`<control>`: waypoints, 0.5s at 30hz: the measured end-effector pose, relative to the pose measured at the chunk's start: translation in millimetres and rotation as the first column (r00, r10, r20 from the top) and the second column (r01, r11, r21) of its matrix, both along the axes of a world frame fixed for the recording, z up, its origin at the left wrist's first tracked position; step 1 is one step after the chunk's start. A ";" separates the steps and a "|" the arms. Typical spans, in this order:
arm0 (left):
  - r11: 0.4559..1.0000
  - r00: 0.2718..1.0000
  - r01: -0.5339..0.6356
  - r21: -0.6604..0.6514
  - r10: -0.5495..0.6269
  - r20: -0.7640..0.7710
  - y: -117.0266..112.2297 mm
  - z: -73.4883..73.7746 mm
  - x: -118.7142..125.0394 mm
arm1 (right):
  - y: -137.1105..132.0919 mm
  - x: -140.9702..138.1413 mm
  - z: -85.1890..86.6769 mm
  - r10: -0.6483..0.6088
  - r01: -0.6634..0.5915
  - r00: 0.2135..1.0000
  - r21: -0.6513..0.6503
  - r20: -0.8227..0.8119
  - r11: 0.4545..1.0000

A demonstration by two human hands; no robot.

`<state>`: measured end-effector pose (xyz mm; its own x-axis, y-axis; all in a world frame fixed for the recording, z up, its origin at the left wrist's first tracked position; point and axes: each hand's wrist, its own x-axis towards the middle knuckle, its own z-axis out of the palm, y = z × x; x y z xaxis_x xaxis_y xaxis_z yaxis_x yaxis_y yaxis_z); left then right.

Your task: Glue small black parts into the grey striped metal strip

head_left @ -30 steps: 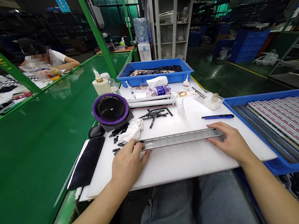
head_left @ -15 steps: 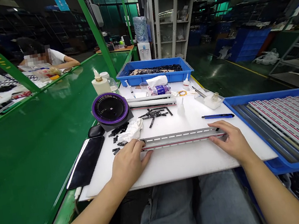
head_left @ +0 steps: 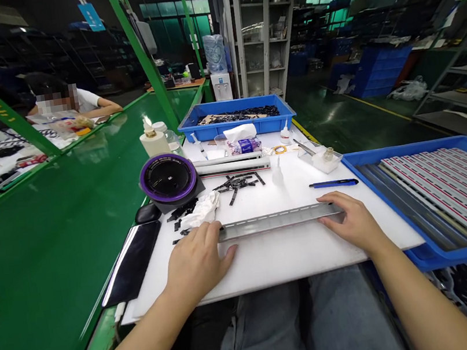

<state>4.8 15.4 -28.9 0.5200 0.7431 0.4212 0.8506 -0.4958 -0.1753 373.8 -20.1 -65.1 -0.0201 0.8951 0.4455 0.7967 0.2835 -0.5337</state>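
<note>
A long slotted metal strip point(head_left: 273, 222) lies crosswise between my hands, just above or on the white board point(head_left: 290, 260); I cannot tell whether it touches. My left hand point(head_left: 197, 256) is closed round its left end, thumb on the near side. At the other end, my right hand point(head_left: 352, 221) pinches the strip between thumb and fingers. Beyond my left hand are a crumpled white tissue point(head_left: 201, 210) and several black strips point(head_left: 237, 185). A blue utility knife point(head_left: 334, 184) rests beyond my right hand.
A purple-rimmed round device point(head_left: 168, 178) stands at the left, near a dark phone-like slab point(head_left: 132, 263). At the right, a blue tray point(head_left: 460, 252) holds several red-striped strips. Farther back are a blue bin point(head_left: 237, 126) and a clear block point(head_left: 321, 159). A co-worker point(head_left: 86, 100) sits across the green surface.
The metal strip has turned about its length: its red-lined face no longer shows, and a plain grey face is visible. Both hands keep hold of the ends. The view has shifted slightly.
</note>
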 end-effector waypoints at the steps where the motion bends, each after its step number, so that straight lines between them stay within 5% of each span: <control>1: 1.000 1.000 0.005 0.002 -0.005 0.018 -1.4 6.3 1.8 | 1.0 0.0 0.1 0.013 -0.013 1.000 -0.002 -0.003 1.000; 6: 0.966 0.973 0.230 -0.115 -0.225 0.061 7.5 28.4 53.6 | 8.6 0.1 0.4 0.046 -0.046 0.999 -0.006 -0.025 0.999; 11: 0.851 0.936 0.326 -0.411 -0.352 0.015 31.8 25.0 124.1 | 8.0 -6.9 4.8 0.037 -0.025 0.992 0.103 -0.120 0.994; 15: 0.883 0.957 0.291 -0.368 -0.274 0.100 45.5 12.0 96.4 | -1.8 15.3 14.0 -0.106 0.192 0.956 0.308 -0.275 0.932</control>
